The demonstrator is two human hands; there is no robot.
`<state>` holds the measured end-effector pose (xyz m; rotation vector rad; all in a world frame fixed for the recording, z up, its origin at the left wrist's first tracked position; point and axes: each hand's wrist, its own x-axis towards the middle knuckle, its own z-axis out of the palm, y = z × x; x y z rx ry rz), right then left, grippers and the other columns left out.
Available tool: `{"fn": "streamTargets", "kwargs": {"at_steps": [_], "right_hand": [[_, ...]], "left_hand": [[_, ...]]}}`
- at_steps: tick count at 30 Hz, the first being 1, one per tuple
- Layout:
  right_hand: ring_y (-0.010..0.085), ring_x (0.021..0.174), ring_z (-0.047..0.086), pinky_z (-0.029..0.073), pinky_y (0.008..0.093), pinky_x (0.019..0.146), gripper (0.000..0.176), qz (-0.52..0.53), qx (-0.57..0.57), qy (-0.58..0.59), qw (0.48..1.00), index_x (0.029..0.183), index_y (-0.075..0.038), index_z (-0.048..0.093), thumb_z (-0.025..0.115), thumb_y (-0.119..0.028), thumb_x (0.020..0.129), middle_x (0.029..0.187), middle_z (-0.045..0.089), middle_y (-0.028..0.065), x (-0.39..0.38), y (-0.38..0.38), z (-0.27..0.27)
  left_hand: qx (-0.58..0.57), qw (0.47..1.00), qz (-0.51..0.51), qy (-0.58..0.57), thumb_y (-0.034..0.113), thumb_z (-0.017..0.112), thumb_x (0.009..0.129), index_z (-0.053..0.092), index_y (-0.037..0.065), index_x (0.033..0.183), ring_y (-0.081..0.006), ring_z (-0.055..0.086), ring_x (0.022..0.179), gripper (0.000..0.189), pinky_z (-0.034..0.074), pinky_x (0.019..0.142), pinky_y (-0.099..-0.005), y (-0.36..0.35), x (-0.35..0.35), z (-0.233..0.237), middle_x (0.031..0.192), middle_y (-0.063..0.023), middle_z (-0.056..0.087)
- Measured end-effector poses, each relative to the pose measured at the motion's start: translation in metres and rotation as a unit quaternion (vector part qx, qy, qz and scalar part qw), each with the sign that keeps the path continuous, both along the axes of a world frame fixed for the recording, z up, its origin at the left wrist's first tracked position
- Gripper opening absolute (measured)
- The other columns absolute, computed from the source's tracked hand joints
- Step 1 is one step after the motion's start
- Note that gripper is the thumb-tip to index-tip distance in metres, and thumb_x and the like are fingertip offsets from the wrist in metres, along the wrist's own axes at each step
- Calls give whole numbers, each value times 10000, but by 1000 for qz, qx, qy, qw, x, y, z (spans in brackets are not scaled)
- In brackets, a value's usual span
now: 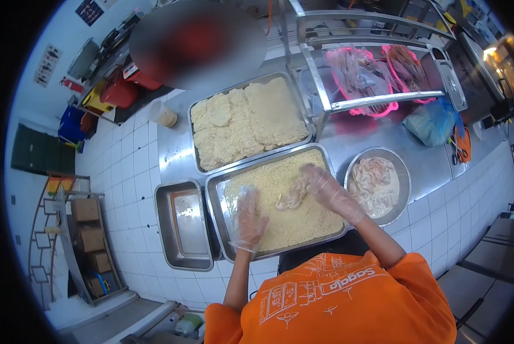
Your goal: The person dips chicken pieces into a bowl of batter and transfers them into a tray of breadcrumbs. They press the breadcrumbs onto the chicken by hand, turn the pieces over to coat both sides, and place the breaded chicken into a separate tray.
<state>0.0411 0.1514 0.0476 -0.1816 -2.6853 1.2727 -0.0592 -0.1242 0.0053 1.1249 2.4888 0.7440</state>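
Note:
A metal tray (280, 239) in front of me is spread with pale yellow breadcrumbs (291, 222). On the crumbs lies a strip of raw meat (291, 198), partly coated. My right hand (330, 194), in a clear plastic glove, has its curled fingers at the upper end of this strip and appears to grip it. My left hand (248, 221), gloved too, rests over the tray's left part with its fingers apart and nothing in them. Right of the tray stands a round metal bowl (407, 186) holding raw meat (374, 178) in whitish liquid.
Behind is a second metal tray (251, 156) with crumb-coated pieces (225, 129). An oblong metal pan (185, 232) sits at left. A plastic cup (164, 114), pink baskets (390, 109) under a metal rack (383, 103), a plastic bag (432, 123) and scissors (458, 150) surround the work area.

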Motion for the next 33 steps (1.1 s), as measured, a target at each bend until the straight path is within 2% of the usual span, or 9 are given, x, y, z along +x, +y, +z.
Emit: {"fn": "streamTargets", "kwargs": {"at_steps": [2, 5, 7, 8, 14, 19, 22, 25, 33], "right_hand": [[219, 1029, 651, 523, 344, 895, 459, -11, -132, -45, 990, 1340, -72, 487, 597, 91, 925, 1108, 638, 119, -1, -2, 34], [306, 1050, 677, 527, 392, 884, 459, 15, -190, -149, 970, 1340, -53, 457, 614, 23, 915, 1106, 658, 233, -14, -10, 15], [257, 1022, 681, 537, 381, 876, 484, -25, -158, -94, 983, 1354, -61, 450, 639, 11, 915, 1082, 675, 184, -16, -11, -10], [233, 1008, 683, 542, 375, 872, 496, -45, -140, -66, 987, 1361, -64, 447, 652, 5, 915, 1069, 684, 160, -15, -9, -21], [181, 947, 695, 572, 318, 855, 526, -121, -464, -16, 877, 1384, -102, 488, 723, -49, 916, 1029, 711, 93, 13, 33, 74], [144, 997, 667, 561, 301, 878, 500, -222, -502, 16, 836, 1362, -82, 536, 727, -37, 903, 1158, 685, 85, 74, 66, 119], [137, 976, 660, 558, 292, 875, 483, -282, -300, 58, 909, 1359, -85, 543, 704, -12, 909, 1139, 683, 70, 121, 96, 104], [160, 1032, 654, 556, 286, 893, 471, -349, -275, 56, 894, 1355, -81, 546, 685, -4, 912, 1211, 649, 70, 161, 112, 82], [133, 998, 657, 563, 280, 870, 488, -421, -314, 66, 849, 1351, -91, 523, 688, 10, 903, 1146, 663, 69, 207, 105, 46]], "left_hand": [[15, 1000, -3, -21, 597, 691, 821, 231, 60, 1597, -348, 170, 1545, 1050, 31, 1269, -478, -1, 11, 4, 1636, -187, 272], [11, 1000, 8, 2, 724, 746, 684, 212, 52, 1600, -356, 160, 1545, 1255, 39, 1266, -481, 15, 29, 13, 1635, -203, 259], [-23, 999, 17, 19, 754, 781, 609, 206, 51, 1600, -357, 171, 1540, 1344, 71, 1264, -482, 22, 38, 20, 1627, -208, 265], [-14, 999, 30, 25, 731, 800, 597, 234, 58, 1591, -362, 211, 1520, 1328, 109, 1254, -485, 24, 39, 17, 1604, -200, 301], [-4, 995, 95, 22, 565, 887, 551, 479, 105, 1443, -353, 457, 1332, 1084, 312, 1161, -476, 37, 44, -21, 1371, -152, 534], [-60, 991, 110, -41, 410, 881, 590, 596, 69, 1297, -329, 601, 1151, 835, 449, 1051, -422, 47, 32, -18, 1142, -164, 653], [-60, 995, 70, -45, 338, 858, 624, 631, 40, 1256, -351, 677, 1003, 735, 531, 935, -421, 54, 21, -7, 1043, -187, 702], [-41, 992, 112, -36, 326, 848, 654, 660, 18, 1216, -377, 712, 921, 668, 562, 880, -427, 78, 25, 28, 992, -214, 729], [-4, 995, 40, -92, 392, 843, 726, 625, -39, 1275, -375, 691, 1071, 731, 532, 988, -396, 138, 6, 60, 1116, -256, 708]]}}
